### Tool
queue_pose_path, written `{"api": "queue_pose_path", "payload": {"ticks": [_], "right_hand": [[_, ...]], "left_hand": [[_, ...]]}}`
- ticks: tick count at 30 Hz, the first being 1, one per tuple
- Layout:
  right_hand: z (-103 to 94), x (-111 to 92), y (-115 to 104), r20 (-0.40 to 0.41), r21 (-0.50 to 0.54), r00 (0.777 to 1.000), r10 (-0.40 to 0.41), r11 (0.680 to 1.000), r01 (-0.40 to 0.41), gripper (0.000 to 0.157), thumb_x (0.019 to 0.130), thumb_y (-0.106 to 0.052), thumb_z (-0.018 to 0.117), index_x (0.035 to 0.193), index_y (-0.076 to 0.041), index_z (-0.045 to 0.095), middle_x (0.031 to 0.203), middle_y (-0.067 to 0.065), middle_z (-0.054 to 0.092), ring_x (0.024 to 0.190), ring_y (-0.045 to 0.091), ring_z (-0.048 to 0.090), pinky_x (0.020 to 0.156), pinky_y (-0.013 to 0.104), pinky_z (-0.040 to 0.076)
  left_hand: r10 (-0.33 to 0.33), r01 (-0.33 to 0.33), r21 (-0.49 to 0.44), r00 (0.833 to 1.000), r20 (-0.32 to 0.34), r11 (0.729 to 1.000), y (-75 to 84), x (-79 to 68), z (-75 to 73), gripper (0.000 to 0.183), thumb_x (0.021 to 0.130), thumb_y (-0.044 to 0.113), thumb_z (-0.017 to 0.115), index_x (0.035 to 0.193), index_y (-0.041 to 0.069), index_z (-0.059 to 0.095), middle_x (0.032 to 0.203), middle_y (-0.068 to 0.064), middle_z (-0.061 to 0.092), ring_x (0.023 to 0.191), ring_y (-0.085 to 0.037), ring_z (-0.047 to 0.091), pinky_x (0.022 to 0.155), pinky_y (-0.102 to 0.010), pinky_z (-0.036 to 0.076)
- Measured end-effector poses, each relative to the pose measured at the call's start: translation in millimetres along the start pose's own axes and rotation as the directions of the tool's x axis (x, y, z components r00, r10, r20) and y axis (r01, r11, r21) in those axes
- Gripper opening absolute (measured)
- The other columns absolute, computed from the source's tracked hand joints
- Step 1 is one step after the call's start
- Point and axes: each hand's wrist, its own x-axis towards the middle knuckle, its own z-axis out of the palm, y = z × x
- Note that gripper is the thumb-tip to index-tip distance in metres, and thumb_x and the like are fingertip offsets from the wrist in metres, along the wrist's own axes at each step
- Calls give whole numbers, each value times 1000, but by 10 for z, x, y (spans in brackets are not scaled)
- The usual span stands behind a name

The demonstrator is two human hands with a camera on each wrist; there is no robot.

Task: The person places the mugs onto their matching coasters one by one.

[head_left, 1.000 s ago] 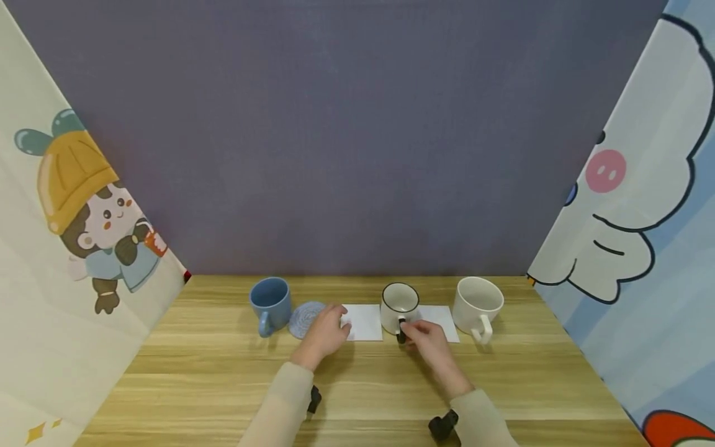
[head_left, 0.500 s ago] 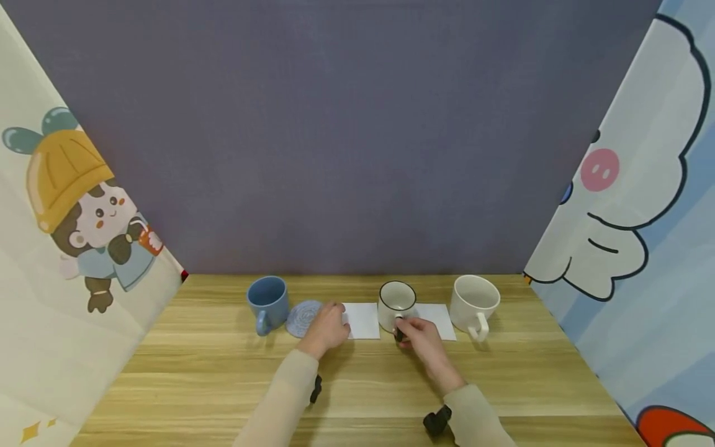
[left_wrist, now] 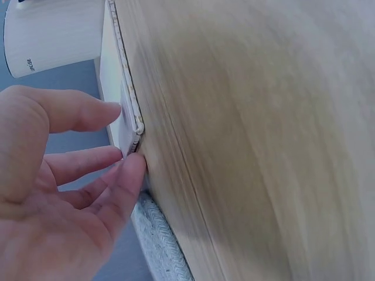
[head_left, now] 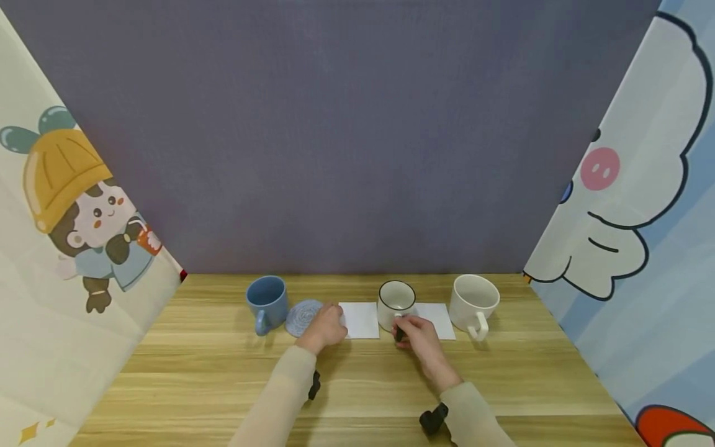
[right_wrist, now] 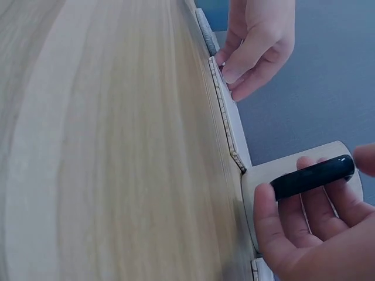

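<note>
My right hand (head_left: 421, 335) holds the black handle (right_wrist: 316, 177) of a white mug with a dark rim (head_left: 386, 315). Several of its fingers (right_wrist: 319, 213) curl behind that handle. This mug stands upright between two white square coasters. At the free end of the left square coaster (head_left: 362, 321) is my left hand (head_left: 325, 326). Its thumb (left_wrist: 88, 111) lies over the coaster's top and its fingers (left_wrist: 126, 178) are at the end edge, gripping that end. Part of the right square coaster (head_left: 438, 316) is covered by my right hand.
A blue mug (head_left: 268, 303) stands at the left, its handle toward me. Between it and my left hand lies a round blue woven coaster (head_left: 301, 318). A larger white mug (head_left: 473, 304) is at the right. Behind the wooden table (head_left: 368, 391) rises a grey partition (head_left: 357, 136).
My right fingers have closed further round the black handle and cover more of it. The left hand has shifted slightly at the coaster's end. The head view has moved a little.
</note>
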Motion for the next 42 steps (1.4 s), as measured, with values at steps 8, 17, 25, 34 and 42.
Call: {"api": "queue_pose_path", "payload": {"ticks": [8,17,25,34,42], "right_hand": [[7,18,3,20,66,999,34,997,-36,26,100,-14,60,101,12,65,84,10,68,76,16,66,69,34,57],[17,12,24,13,71,1000,25,997,-26,27,102,-13,59,102,13,64,82,9,67,76,18,64,71,36,58],[17,7,38,17,98,1000,5,995,-7,23,101,-11,61,98,12,64,80,8,65,76,18,61,69,33,57],[25,-11,43,9,100,1000,-26,995,25,25,102,-10,59,100,15,63,79,7,64,74,17,60,68,32,57],[19,-12,51,-4,102,999,-40,994,40,25,102,-10,59,101,15,63,80,8,65,74,17,61,68,33,58]], "left_hand": [[-10,9,-22,1000,-8,1000,-8,30,14,40,80,-2,66,119,-14,65,127,-30,57,125,-44,52,110,-51,41],[-5,3,-74,1000,-20,997,-55,42,21,40,77,-7,65,116,-16,66,128,-29,57,127,-44,51,111,-50,40],[-7,3,-154,1000,-24,988,-98,38,15,41,77,-12,61,118,-16,66,132,-32,56,130,-45,48,110,-51,41],[-26,24,-182,1000,-11,983,-100,40,11,43,79,-12,61,121,-15,64,131,-31,56,128,-45,50,107,-51,44],[-9,9,-132,1000,-2,991,-71,52,25,40,79,-13,58,117,-16,66,137,-32,53,133,-46,45,110,-52,41]]}}
